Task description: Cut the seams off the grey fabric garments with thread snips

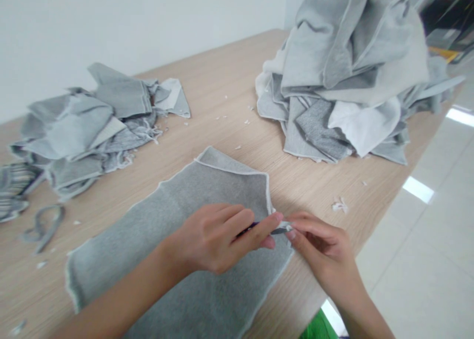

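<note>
A grey fabric piece [177, 205] with a pale overlocked edge lies on the table, its far corner folded over. My left hand [225, 237] is closed around small thread snips [283, 227], with a dark purple part showing between the fingers and the metal blades pointing right. The blade tips meet the fabric's right edge at my right hand. My right hand [324, 240] is closed, thumb and fingertips pinching that fabric edge beside the tips. Whatever thread lies between the fingertips is too small to make out.
A tall heap of grey and white fabric pieces [351, 67] stands at the back right. A lower fabric pile [85, 121] lies on the left, near a grey fabric strip [48, 225]. Thread scraps [339, 205] dot the wooden table [222, 116]. Its right edge drops to a tiled floor [418, 245].
</note>
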`<state>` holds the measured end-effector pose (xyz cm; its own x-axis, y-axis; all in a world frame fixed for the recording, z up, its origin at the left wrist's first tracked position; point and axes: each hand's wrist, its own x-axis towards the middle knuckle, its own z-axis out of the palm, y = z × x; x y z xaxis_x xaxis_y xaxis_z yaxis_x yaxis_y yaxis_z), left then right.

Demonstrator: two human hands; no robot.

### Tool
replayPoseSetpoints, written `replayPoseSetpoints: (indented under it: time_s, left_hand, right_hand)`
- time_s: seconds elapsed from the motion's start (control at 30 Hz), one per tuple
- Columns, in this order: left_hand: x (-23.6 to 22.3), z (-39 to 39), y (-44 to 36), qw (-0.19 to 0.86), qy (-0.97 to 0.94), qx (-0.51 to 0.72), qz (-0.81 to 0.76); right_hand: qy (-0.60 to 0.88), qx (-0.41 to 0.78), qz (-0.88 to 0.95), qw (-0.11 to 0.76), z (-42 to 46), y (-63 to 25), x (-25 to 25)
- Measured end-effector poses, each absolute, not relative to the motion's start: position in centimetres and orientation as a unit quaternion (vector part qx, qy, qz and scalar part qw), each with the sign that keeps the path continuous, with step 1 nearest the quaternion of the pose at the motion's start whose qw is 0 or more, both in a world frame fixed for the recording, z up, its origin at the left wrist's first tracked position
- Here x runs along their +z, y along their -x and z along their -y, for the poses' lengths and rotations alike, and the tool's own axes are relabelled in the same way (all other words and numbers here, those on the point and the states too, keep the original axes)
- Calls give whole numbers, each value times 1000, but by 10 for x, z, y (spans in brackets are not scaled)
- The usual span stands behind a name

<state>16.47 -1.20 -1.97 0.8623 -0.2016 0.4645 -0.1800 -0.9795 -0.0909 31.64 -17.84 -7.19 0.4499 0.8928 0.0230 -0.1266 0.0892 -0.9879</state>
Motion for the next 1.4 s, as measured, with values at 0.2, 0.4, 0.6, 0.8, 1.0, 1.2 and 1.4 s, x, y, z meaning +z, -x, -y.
replayPoseSetpoints:
  time_s: [0.2,0.4,0.6,0.8,1.0,1.2,1.4]
  left_hand:
    - [-21,14,-165,24,963,-251,-92]
    - [-21,15,-167,33,962,-254,-94]
    - [-24,17,-166,19,967,-244,-71]
    - [-28,21,-164,-21,974,-223,-30]
    - [-30,23,-163,-95,977,-191,-10]
    - [-31,21,-162,-164,964,-210,-1]
    - [-29,13,-149,-207,951,-224,42]
  right_hand:
    - [548,391,345,654,179,-316,-72]
    - [545,394,344,655,180,-317,-72]
    - [544,390,342,660,180,-317,-71]
    - [542,386,338,665,179,-317,-74]
    - [553,373,343,662,178,-317,-73]
    - [557,375,335,661,178,-317,-73]
    - [559,373,327,664,177,-317,-75]
